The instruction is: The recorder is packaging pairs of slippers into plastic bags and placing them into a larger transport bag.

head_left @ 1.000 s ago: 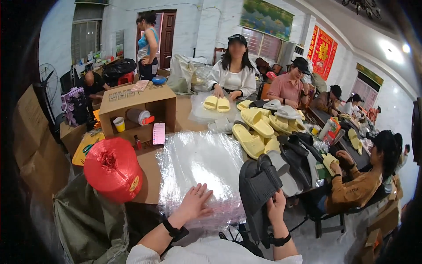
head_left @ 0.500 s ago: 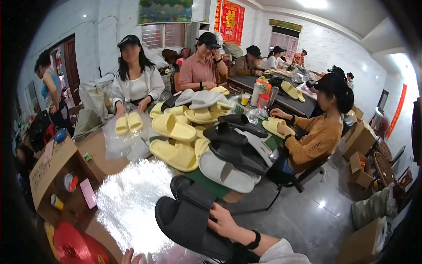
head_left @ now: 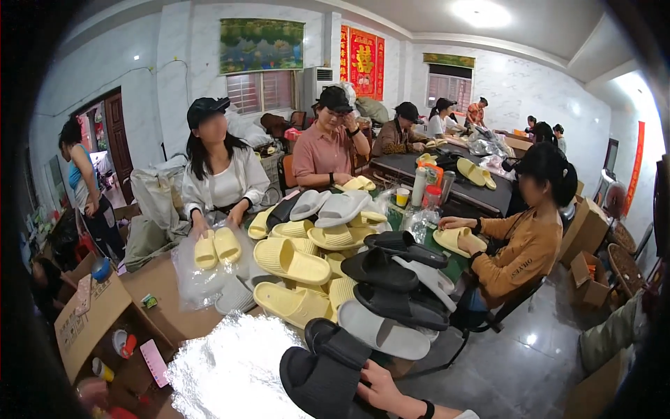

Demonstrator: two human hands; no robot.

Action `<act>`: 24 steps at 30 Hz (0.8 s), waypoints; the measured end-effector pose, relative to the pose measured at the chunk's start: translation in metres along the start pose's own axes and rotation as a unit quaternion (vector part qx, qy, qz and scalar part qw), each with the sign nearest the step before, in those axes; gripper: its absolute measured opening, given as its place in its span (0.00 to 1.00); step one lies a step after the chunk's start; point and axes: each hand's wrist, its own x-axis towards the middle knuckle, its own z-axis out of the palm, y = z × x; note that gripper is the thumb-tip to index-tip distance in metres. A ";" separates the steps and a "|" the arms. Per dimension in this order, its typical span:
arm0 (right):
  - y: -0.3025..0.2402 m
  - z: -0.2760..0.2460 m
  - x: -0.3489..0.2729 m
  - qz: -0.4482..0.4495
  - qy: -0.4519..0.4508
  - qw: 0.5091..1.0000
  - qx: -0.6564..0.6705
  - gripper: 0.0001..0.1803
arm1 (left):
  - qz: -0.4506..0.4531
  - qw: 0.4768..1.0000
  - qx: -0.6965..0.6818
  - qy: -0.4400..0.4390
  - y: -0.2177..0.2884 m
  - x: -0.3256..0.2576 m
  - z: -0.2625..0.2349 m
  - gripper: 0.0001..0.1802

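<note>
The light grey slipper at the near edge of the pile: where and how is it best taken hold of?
Probably take the light grey slipper by its open heel end, coming from the near right, pinching the sole above and below. That end juts rightward, uncovered, while the strap end lies close to the black slippers in the right hand. Room underneath is unclear.

Black slippers (head_left: 335,370) I'm holding: matt, rubbery-looking. Plastic sheets (head_left: 234,366): glossy, crinkled. Box (head_left: 105,318): dull cardboard. Floor (head_left: 513,353): smooth, shiny.

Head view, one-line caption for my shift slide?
Right hand holding two black slippers near shiny plastic and a multicoloured slipper pile.
</note>
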 end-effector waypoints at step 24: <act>-0.064 -0.006 -0.080 -0.128 0.046 0.986 -0.101 0.12 | 0.255 0.954 0.156 -0.001 -0.036 -0.024 0.312 0.43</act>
